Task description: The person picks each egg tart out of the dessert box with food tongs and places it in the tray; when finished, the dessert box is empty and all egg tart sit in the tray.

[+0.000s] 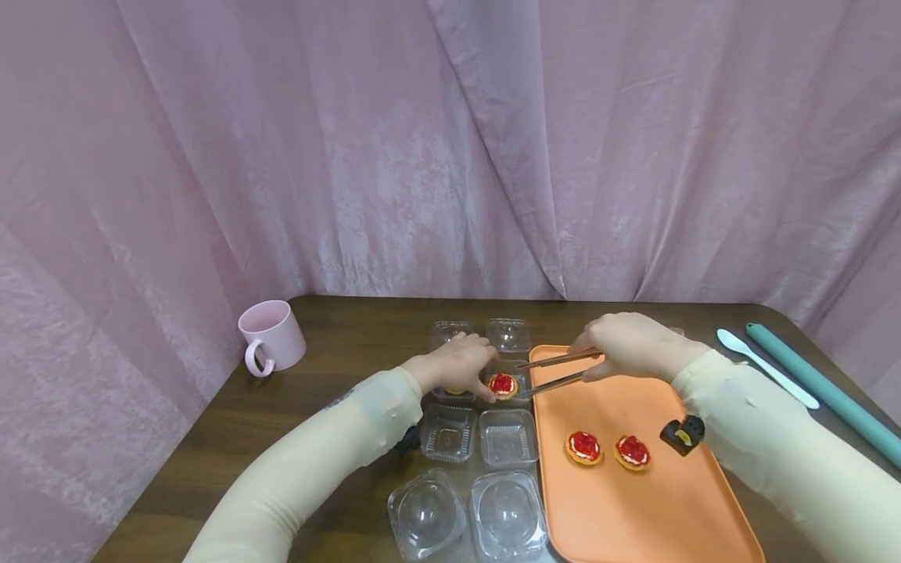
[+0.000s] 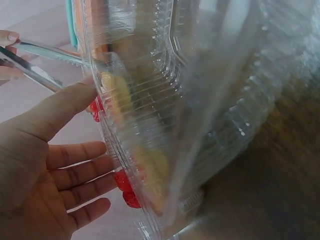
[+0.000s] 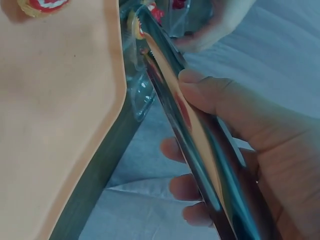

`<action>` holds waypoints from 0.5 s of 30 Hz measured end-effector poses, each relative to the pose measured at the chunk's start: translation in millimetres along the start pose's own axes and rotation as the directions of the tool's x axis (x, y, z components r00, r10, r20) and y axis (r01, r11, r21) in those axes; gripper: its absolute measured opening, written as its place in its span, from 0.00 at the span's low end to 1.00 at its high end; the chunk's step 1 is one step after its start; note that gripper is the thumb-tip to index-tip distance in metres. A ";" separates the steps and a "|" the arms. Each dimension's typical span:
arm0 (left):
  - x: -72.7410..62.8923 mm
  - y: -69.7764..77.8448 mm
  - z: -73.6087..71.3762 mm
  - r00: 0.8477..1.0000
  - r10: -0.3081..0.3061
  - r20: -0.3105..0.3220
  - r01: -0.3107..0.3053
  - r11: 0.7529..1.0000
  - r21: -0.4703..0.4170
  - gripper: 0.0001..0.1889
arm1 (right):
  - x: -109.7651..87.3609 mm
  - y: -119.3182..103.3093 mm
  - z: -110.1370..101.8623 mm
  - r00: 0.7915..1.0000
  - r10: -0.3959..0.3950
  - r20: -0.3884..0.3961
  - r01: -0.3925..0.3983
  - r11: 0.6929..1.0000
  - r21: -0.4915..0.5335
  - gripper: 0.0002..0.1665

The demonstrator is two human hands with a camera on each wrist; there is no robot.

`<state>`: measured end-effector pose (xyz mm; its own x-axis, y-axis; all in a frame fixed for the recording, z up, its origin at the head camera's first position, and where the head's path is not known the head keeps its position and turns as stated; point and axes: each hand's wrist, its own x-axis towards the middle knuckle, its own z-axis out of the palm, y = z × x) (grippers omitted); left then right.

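My right hand (image 1: 633, 344) grips metal tongs (image 3: 172, 85), their tips apart beside a red-topped tart (image 1: 503, 385). That tart sits in a clear plastic container at the tray's left edge. Another tart (image 2: 152, 172) is in the neighbouring container, mostly covered by my left hand (image 1: 457, 363) in the head view. In the left wrist view, the left thumb and fairly straight fingertips touch the clear container rim (image 2: 107, 130). Two more tarts, one left (image 1: 583, 447) and one right (image 1: 633, 453), lie on the orange tray (image 1: 633, 508).
Nearer me stand several clear containers, including a left one (image 1: 448, 432) and a right one (image 1: 508, 436), with domed lids (image 1: 507, 512). A pink mug (image 1: 273, 336) stands far left. A white spoon (image 1: 767, 367) and a teal stick (image 1: 823, 387) lie right of the tray.
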<state>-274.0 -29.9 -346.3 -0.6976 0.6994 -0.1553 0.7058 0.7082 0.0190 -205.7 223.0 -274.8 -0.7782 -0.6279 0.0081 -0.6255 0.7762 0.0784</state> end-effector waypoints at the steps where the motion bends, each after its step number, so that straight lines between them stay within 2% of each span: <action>1: 0.1 0.0 0.5 1.000 0.001 -0.001 -0.001 1.000 -0.003 0.36 | 2.1 -0.4 1.1 1.000 -0.001 0.005 0.001 1.000 0.004 0.19; 8: 2.2 1.0 3.5 1.000 0.015 -0.012 -0.015 1.000 0.002 0.36 | 9.3 0.2 12.9 0.999 0.008 0.038 -0.010 0.998 0.066 0.19; 15: 2.6 1.3 2.9 1.000 0.024 -0.008 -0.024 1.000 0.012 0.36 | 5.1 2.5 18.9 1.000 0.009 0.024 -0.012 0.992 0.126 0.19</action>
<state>-274.6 -27.5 -349.5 -0.6811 0.7172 -0.1473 0.7239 0.6898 0.0108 -212.4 222.8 -293.4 -0.7850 -0.6193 -0.0154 -0.6181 0.7847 -0.0478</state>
